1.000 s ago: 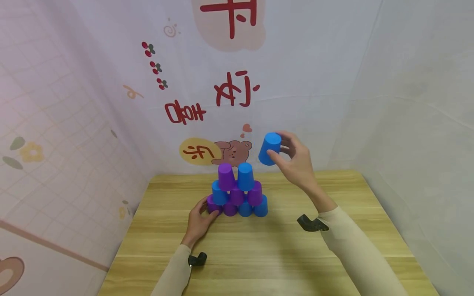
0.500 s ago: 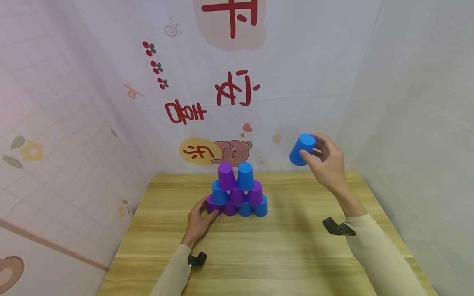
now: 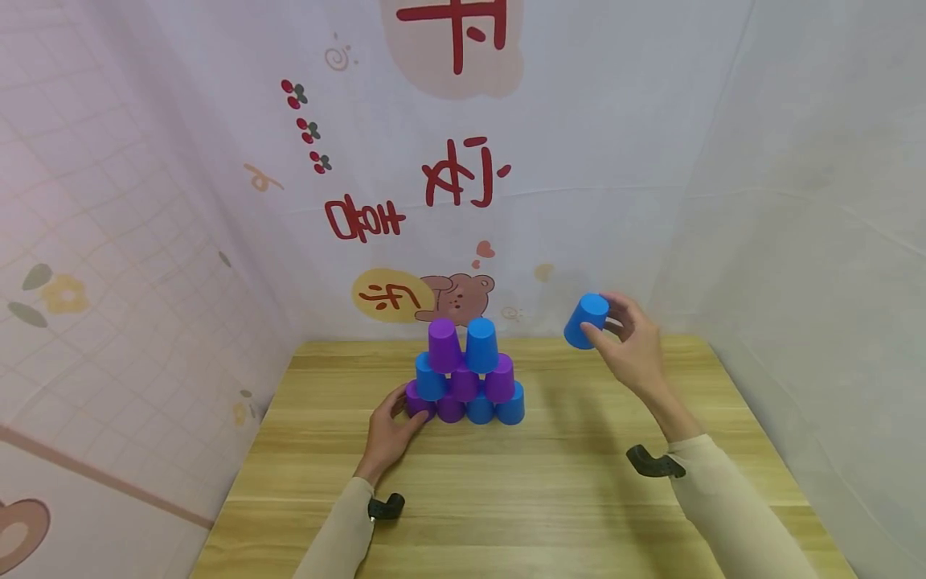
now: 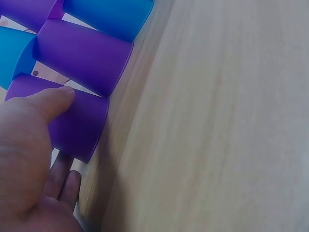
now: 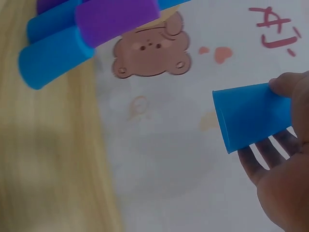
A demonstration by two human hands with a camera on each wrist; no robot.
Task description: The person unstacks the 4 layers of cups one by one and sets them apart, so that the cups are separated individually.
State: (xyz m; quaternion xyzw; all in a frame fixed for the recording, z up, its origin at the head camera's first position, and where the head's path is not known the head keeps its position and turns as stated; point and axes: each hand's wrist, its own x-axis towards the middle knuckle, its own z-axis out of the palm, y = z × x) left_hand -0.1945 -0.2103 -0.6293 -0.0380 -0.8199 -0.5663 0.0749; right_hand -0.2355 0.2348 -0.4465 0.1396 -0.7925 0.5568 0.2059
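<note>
Upside-down plastic cups form a stepped stack on the table. Its top tier has a purple cup [image 3: 444,346] and a blue cup [image 3: 481,347]. Below are a blue cup [image 3: 430,378] and two purple ones, over a bottom row of purple and blue cups. My left hand [image 3: 388,434] holds the purple cup [image 4: 79,121] at the row's left end, thumb on its near side and fingers round the far side. To the right of the stack, my right hand [image 3: 633,346] grips a separate blue cup [image 5: 253,115] in the air, tilted, mouth downward.
A wood-grain table [image 3: 506,498] carries the stack near its back edge. Behind it hangs a white printed curtain [image 3: 593,161] with a bear picture [image 3: 463,301]; more curtain closes in both sides. Each wrist wears a black mount [image 3: 654,462].
My right hand first moved to the right with the blue cup, away from the stack, then came lower toward the table. The left hand and the stacked cups have stayed put.
</note>
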